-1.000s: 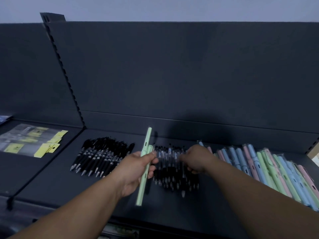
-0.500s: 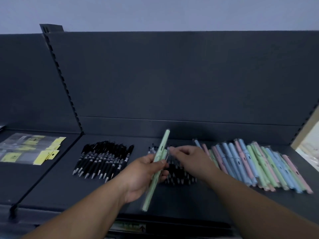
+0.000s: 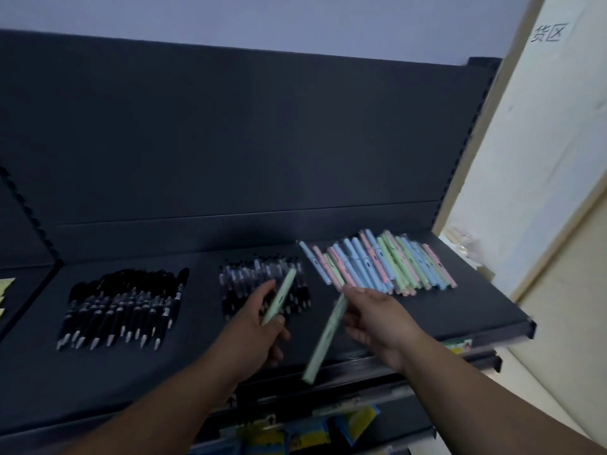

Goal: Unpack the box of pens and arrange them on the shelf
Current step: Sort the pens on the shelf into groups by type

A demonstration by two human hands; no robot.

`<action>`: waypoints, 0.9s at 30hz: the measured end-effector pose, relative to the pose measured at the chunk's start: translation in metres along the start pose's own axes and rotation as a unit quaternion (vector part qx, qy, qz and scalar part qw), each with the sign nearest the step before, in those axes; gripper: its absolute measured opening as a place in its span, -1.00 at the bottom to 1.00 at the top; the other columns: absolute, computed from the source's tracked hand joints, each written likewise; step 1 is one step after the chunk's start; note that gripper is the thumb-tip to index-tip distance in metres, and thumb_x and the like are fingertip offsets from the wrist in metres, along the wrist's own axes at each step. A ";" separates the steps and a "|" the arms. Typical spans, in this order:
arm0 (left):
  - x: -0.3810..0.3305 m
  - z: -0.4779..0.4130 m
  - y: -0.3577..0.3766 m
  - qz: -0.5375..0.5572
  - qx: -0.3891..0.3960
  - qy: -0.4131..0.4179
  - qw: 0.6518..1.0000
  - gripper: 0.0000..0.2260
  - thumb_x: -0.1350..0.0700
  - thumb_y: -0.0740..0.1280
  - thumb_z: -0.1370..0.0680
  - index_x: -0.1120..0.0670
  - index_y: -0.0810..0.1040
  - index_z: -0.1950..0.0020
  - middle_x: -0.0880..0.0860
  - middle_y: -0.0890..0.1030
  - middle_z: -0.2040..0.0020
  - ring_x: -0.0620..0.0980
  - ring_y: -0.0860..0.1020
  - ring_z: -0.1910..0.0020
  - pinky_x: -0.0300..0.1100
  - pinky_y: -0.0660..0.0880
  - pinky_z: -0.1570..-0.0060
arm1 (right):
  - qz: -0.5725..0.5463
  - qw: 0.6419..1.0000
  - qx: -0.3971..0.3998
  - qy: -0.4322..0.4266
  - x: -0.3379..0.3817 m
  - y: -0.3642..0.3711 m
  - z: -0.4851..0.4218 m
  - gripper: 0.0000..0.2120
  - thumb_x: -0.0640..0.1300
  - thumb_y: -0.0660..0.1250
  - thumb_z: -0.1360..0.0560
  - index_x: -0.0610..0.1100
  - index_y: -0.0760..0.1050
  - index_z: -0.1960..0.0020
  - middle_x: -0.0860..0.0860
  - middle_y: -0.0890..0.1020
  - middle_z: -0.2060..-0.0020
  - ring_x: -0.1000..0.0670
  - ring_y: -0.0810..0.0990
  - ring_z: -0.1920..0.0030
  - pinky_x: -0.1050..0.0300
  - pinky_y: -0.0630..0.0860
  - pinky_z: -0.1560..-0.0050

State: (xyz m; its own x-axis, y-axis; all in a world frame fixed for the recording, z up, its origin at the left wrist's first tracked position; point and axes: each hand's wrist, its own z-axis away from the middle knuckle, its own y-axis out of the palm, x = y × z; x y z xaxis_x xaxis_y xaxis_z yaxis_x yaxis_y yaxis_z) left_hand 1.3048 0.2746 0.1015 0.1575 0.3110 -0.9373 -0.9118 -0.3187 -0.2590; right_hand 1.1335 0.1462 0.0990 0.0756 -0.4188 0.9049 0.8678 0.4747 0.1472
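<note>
my left hand (image 3: 254, 328) grips a slim pale-green plastic pen (image 3: 283, 292), my right hand (image 3: 376, 320) pinches a second pale-green pen (image 3: 323, 344), both above the dark metal shelf (image 3: 460, 311). light, stiff, probably slick; i'd hold mid-barrel.

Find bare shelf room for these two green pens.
Free: dark shelf right of the pastel plastic pen row; gap between black pen pile and clear-barrelled pen pile; front strip before the black pile. Crowded: around clear pile and pastel row's near end.
</note>
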 end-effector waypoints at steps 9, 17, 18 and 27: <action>-0.050 -0.024 0.054 0.104 0.186 0.041 0.976 -0.42 0.05 0.53 -0.34 -0.12 0.38 -0.29 -0.02 0.67 -0.03 -0.01 0.63 -0.06 -0.14 0.55 -0.03 | -0.045 0.993 -0.106 -0.013 0.024 -0.093 -0.025 -0.71 0.02 0.36 -0.53 -0.22 0.56 -0.01 -0.05 0.61 0.39 -0.01 0.62 0.37 0.21 0.50 0.48; -0.103 -0.116 0.140 -0.047 -0.087 0.124 0.987 -0.71 -0.18 0.30 -0.51 -0.01 0.60 0.24 -0.12 0.42 0.54 -0.18 0.36 0.55 -0.31 0.35 0.49 | 0.124 0.978 -0.122 -0.110 0.072 -0.177 -0.095 -0.76 0.02 0.43 -0.47 -0.11 0.62 -0.03 0.00 0.65 0.20 0.03 0.59 0.25 0.18 0.52 0.23; -0.109 -0.129 0.147 -0.072 -0.103 0.114 0.985 -0.67 -0.21 0.30 -0.50 0.03 0.60 0.23 -0.13 0.37 0.56 -0.18 0.32 0.56 -0.34 0.32 0.51 | 0.159 0.971 -0.128 -0.126 0.078 -0.185 -0.104 -0.77 0.04 0.43 -0.46 -0.10 0.63 0.00 0.02 0.63 0.27 0.07 0.54 0.35 0.26 0.46 0.33; -0.121 -0.202 0.183 -0.296 -0.137 0.002 0.945 -0.66 -0.18 0.36 -0.48 0.10 0.57 0.16 -0.05 0.58 0.37 -0.24 0.49 0.47 -0.36 0.36 0.50 | 0.252 0.951 -0.063 -0.166 0.105 -0.198 -0.169 -0.81 0.09 0.40 -0.48 -0.03 0.59 0.11 0.02 0.65 0.29 0.03 0.59 0.34 0.17 0.51 0.39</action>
State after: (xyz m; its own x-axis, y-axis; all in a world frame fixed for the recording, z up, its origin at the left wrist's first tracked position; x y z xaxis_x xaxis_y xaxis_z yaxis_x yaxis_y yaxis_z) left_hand 1.1955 -0.0021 0.1209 0.6117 0.5035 -0.6102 -0.5312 -0.3101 -0.7884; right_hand 1.0525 -0.1229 0.0975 0.3569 0.1156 0.9269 0.8154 0.4456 -0.3696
